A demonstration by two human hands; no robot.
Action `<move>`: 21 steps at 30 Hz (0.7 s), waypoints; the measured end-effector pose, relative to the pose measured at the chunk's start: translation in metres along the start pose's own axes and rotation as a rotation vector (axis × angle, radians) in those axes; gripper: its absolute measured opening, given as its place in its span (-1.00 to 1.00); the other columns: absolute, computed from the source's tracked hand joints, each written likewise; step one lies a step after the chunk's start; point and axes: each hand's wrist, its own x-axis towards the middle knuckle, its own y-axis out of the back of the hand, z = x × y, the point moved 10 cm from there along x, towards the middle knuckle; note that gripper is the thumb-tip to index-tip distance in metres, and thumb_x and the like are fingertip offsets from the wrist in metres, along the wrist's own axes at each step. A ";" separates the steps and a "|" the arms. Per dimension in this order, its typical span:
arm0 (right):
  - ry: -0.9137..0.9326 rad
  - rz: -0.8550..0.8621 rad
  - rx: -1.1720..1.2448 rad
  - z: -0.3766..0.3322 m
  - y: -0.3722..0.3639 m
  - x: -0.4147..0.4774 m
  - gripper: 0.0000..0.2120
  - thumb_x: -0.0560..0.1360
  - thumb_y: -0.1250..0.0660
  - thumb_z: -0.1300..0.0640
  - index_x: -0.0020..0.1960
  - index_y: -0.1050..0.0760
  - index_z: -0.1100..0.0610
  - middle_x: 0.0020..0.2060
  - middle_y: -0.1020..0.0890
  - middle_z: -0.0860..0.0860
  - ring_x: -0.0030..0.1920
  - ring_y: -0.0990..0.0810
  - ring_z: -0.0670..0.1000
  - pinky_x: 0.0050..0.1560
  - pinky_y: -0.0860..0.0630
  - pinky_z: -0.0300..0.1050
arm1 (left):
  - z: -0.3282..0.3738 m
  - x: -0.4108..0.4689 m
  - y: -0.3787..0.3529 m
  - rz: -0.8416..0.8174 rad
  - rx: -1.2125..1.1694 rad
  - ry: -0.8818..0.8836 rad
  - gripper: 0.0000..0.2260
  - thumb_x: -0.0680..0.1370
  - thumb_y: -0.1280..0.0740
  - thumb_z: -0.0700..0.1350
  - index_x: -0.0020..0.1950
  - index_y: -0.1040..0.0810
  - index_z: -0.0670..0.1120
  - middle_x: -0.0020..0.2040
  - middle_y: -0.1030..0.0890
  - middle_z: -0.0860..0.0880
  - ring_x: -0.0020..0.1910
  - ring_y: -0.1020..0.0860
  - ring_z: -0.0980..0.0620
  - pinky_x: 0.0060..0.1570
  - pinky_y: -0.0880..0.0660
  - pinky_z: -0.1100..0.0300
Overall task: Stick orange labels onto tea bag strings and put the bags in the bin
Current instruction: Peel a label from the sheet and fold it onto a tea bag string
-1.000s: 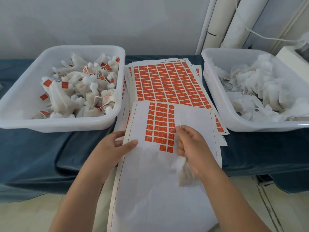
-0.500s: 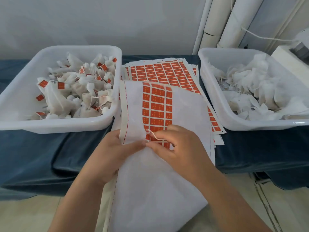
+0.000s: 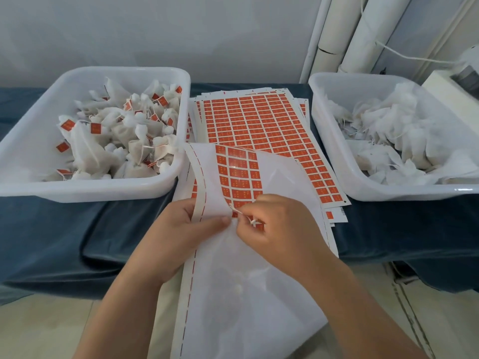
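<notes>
The 2 hands meet over the part-used label sheet (image 3: 233,281), which hangs off the front edge of the bench (image 3: 77,229) toward the person. The left hand (image 3: 181,229) grips the sheet's left margin, thumb on top, and curls it upward, probably so that the lowest of the orange labels (image 3: 239,174) left on it lifts at an edge and peels easily. The right hand (image 3: 282,229) pinches the thin white string (image 3: 241,212) between thumb and forefinger and lays its end right at that lowest row, which looks like the moment of catching a label on the string. The tea bag itself is not clearly visible; it may be tucked under the right palm, but I cannot tell. The layout serves the flow. The right bin (image 3: 388,193) of plain white bags sits by the picking hand, and the stack of full sheets (image 3: 259,125) lies between the 2 bins as refill. The left bin (image 3: 90,190), heaped with bags already carrying orange tags, waits beside the left hand for the finished one.
</notes>
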 end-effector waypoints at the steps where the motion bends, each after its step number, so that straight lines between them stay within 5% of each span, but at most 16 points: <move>1: -0.041 -0.022 0.075 0.005 -0.003 -0.001 -0.75 0.56 -0.34 -0.02 -0.23 -0.58 0.07 -0.33 -0.61 -0.10 -0.30 -0.58 -0.01 -0.25 -0.59 -0.04 | 0.001 0.000 -0.001 0.003 -0.003 -0.007 -0.80 0.58 -0.50 -0.08 0.15 -0.75 0.19 0.13 -0.77 0.08 0.10 -0.75 0.01 0.16 -0.65 -0.07; 6: -0.097 -0.099 0.318 0.008 -0.010 -0.004 -0.64 0.61 -0.30 -0.18 -0.23 -0.60 0.02 -0.34 -0.59 -0.18 -0.21 -0.61 -0.05 -0.24 -0.50 -0.25 | 0.000 0.000 -0.004 -0.042 -0.014 -0.041 -0.77 0.57 -0.50 0.03 0.22 -0.74 0.17 0.19 -0.75 0.07 0.15 -0.74 -0.01 0.17 -0.65 -0.02; 10: -0.031 -0.093 0.130 0.002 -0.007 -0.001 -0.61 0.62 -0.31 -0.12 -0.30 -0.49 0.06 -0.41 -0.48 -0.07 -0.33 -0.49 0.01 -0.31 -0.46 0.01 | -0.009 0.003 0.001 -0.057 -0.067 -0.008 -0.71 0.59 -0.44 0.17 0.24 -0.74 0.09 0.22 -0.74 0.02 0.20 -0.72 -0.05 0.20 -0.65 -0.02; 15: 0.041 0.025 -0.032 -0.008 0.005 0.000 -0.62 0.55 -0.34 0.01 -0.37 -0.28 0.02 -0.46 -0.28 -0.09 -0.44 -0.31 0.01 -0.42 -0.20 -0.14 | -0.011 0.004 0.000 -0.055 0.009 -0.011 -0.59 0.56 -0.38 0.30 0.28 -0.70 0.11 0.25 -0.73 0.05 0.23 -0.71 -0.06 0.29 -0.57 -0.20; 21: -0.089 0.093 0.105 0.014 0.010 -0.001 -0.64 0.53 -0.36 -0.03 -0.37 -0.43 0.11 -0.44 -0.51 -0.02 -0.39 -0.50 0.05 -0.35 -0.51 0.03 | -0.010 0.004 0.010 0.069 0.038 -0.010 -0.69 0.55 -0.40 0.28 0.15 -0.74 0.15 0.10 -0.77 0.05 0.07 -0.76 -0.03 0.17 -0.64 -0.16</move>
